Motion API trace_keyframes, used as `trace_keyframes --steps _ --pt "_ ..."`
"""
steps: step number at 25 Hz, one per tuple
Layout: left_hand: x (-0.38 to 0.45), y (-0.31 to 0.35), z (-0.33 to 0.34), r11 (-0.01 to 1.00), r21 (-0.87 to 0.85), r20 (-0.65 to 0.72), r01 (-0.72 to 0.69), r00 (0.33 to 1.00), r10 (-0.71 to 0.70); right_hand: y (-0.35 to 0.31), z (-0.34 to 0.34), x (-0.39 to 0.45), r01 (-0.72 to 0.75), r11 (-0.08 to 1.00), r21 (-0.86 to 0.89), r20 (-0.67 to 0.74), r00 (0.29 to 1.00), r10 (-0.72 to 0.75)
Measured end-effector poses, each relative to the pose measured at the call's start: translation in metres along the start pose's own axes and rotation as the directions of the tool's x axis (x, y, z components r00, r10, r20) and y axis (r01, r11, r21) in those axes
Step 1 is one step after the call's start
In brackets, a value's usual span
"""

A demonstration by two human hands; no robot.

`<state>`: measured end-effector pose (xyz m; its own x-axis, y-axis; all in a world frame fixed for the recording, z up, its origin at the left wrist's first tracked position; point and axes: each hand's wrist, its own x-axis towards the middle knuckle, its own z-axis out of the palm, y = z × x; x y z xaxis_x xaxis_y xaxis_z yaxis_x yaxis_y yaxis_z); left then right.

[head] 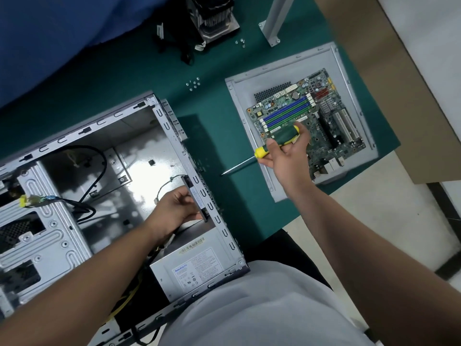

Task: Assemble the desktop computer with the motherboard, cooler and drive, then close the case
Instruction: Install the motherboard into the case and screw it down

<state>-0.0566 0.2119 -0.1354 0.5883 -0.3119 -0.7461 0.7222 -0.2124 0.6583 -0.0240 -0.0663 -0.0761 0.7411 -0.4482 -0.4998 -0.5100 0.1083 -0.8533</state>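
- The open case (104, 156) lies on the green table (124, 78); it has no board in it yet.
- The left hand (174, 208) pinches a thin dark part (197, 198) by the case's right wall.
- The right hand (287, 151) curls round a screwdriver (272, 146), right of the case, over the motherboard (324, 113).
- The cooler (214, 18) sits far behind the case.
- I think that part gets fixed first, so the tip must swing back to the case wall.

Green-and-yellow screwdriver (279, 142), teal table (124, 78)
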Motion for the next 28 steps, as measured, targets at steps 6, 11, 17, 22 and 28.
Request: trace_keyframes --steps 6,11,17,22,28 --pt "-0.005 0.006 0.003 1.000 -0.026 -0.003 -0.009 1.000 0.009 0.026 0.002 -0.009 -0.103 0.993 0.062 0.004 0.995 0.103" --pt "-0.005 0.007 0.004 0.999 -0.034 -0.022 0.005 1.000 -0.006 0.037 0.008 -0.012 -0.101 0.991 0.090 0.013 0.995 0.101" --pt "-0.006 0.007 0.005 0.999 -0.039 -0.008 0.013 1.000 -0.013 0.045 0.006 -0.010 -0.115 0.988 0.099 -0.001 0.993 0.115" --pt "-0.006 0.007 0.005 0.999 -0.038 -0.020 0.017 1.000 -0.018 0.050 0.005 -0.009 -0.153 0.978 0.144 -0.010 0.988 0.156" --pt "-0.007 0.008 0.006 0.999 -0.040 -0.023 0.009 1.000 -0.010 0.054 0.006 -0.008 -0.159 0.973 0.166 -0.022 0.986 0.165"
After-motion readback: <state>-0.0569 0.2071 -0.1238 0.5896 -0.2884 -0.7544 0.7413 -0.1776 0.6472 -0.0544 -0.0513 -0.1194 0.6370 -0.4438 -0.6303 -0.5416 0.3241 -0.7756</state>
